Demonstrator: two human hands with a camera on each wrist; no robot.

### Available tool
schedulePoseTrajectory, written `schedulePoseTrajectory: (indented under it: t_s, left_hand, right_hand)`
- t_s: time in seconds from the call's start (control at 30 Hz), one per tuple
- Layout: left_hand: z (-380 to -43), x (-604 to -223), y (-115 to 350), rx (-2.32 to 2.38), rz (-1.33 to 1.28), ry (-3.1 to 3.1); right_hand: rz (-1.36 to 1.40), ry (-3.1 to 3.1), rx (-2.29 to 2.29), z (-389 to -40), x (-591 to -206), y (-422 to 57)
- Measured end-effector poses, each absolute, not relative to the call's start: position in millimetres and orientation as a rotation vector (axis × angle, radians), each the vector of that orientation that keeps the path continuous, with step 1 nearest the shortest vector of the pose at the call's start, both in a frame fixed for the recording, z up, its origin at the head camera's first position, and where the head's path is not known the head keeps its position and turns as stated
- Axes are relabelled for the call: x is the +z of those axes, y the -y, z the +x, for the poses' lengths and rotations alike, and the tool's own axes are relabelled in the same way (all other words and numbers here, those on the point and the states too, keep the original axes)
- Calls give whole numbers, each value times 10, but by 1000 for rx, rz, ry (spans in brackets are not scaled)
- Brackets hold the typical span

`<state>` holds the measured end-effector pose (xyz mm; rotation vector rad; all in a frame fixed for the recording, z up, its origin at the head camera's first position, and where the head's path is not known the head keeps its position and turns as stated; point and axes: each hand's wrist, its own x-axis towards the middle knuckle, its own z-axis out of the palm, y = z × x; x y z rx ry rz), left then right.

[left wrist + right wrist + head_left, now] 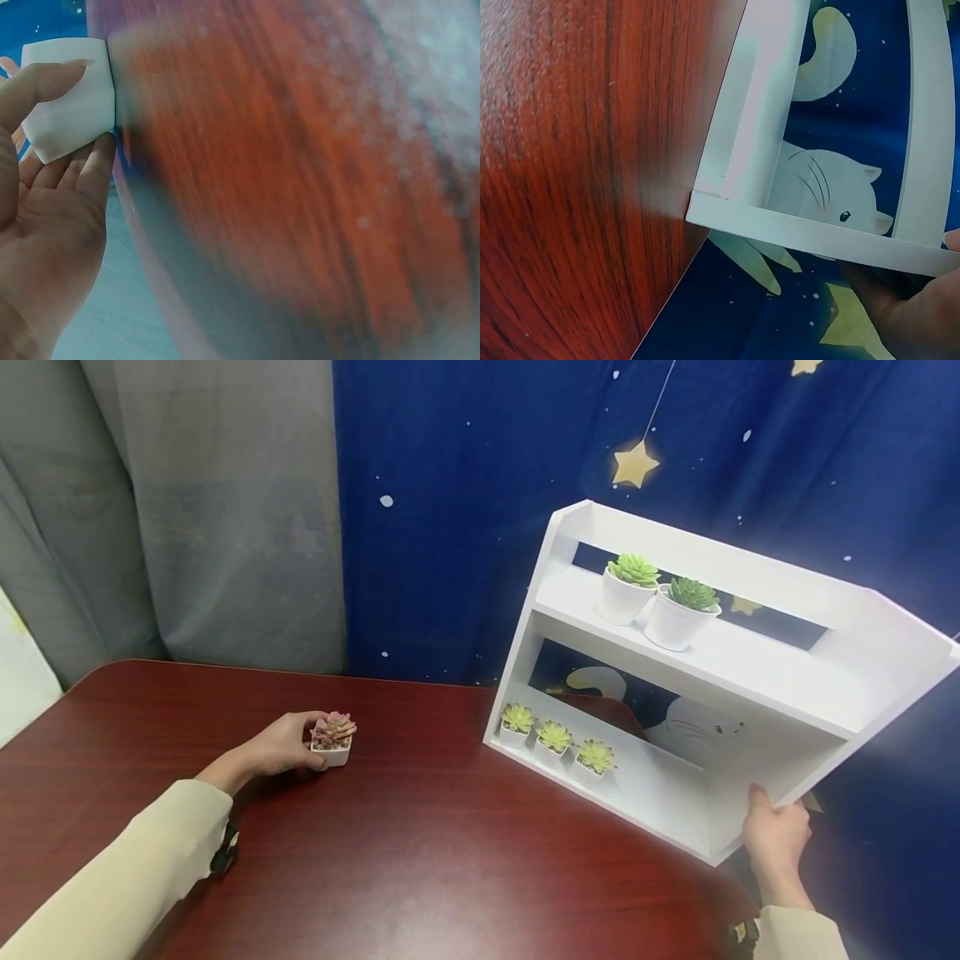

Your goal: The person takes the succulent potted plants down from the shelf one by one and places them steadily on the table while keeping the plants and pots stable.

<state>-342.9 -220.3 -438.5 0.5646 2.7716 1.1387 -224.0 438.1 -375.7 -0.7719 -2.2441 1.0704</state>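
The left hand (281, 746) was half closed, with thumb and fingers pinching the white pot (334, 757) of a pink plant (332, 731) at the brown table (420, 860), and the right hand (777, 839), well apart from it, was curled round the side of a white shelf (780, 681). Up and to the left from the right hand, two green plants (692, 594) in pots stood on the upper board, and three small yellow-green plants (554, 737) on the lower one. Beyond both hands hung a blue curtain (450, 527).
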Motion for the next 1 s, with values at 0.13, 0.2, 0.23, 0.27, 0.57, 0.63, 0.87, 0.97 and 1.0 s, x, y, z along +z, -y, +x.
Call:
schedulePoseTrajectory:
  t_s: [0.13, 0.2, 0.23, 0.27, 0.57, 0.63, 0.87, 0.97, 1.0]
  left_hand:
    - [-3414, -4394, 2214, 1164, 534, -2750]
    - [-3402, -4391, 2217, 1180, 520, -2735]
    - [-3395, -4388, 2217, 1194, 509, -2724]
    - [-3389, -4384, 2217, 1209, 502, -2714]
    - [-3282, -4287, 2209, 1272, 520, -2788]
    - [-3268, -4258, 2202, 1297, 540, -2808]
    - [-3239, -4112, 2166, 1510, 525, -2760]
    - [-3210, -3995, 2102, 1527, 451, -2820]
    - [-3194, -3948, 2071, 1524, 412, -2853]
  right_hand:
    - [-765, 2245, 1058, -2248, -3772, -4385]
    - [-761, 2245, 1059, -2252, -3779, -4388]
    - [-763, 2244, 1060, -2253, -3781, -4389]
    - [-764, 2243, 1066, -2253, -3783, -4391]
    - [-751, 2262, 1064, -2244, -3792, -4392]
    - [-749, 2270, 1058, -2244, -3787, -4392]
    - [-762, 2277, 1063, -2243, -3785, -4409]
    - [-756, 2274, 1064, -2244, -3784, -4411]
    - [-755, 2274, 1062, -2244, -3783, -4410]
